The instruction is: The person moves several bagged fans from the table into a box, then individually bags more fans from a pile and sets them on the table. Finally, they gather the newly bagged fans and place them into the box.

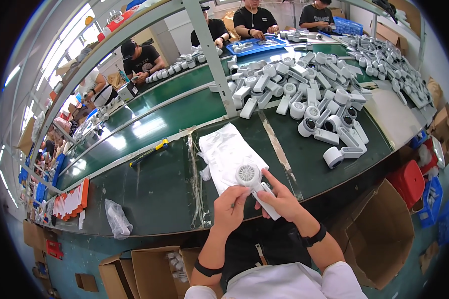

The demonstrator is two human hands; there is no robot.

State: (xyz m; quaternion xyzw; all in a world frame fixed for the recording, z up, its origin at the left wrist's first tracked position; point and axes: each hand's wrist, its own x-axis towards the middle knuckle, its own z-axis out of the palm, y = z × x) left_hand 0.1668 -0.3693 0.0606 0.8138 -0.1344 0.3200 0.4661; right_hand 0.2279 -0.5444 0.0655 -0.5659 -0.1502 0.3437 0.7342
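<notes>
A white handheld fan (248, 174) with a round slotted grille is tilted over the bench edge in front of me. My right hand (283, 200) is wrapped round its handle. My left hand (229, 208) is closed in a pinch right beside the lower rim of the fan head; what its fingertips grip, if anything, is too small to make out. Under and beyond the fan lies a stack of thin white plastic bags (229, 149) on the dark green bench (154, 194).
Many loose white fans (304, 84) are heaped at the right. A yellow-and-black cutter knife (149, 152) and a clear plastic bag (117, 219) lie left. Open cardboard boxes (379, 234) stand below the bench. Co-workers sit across, near a blue tray (254, 46). A metal post (212, 55) rises mid-bench.
</notes>
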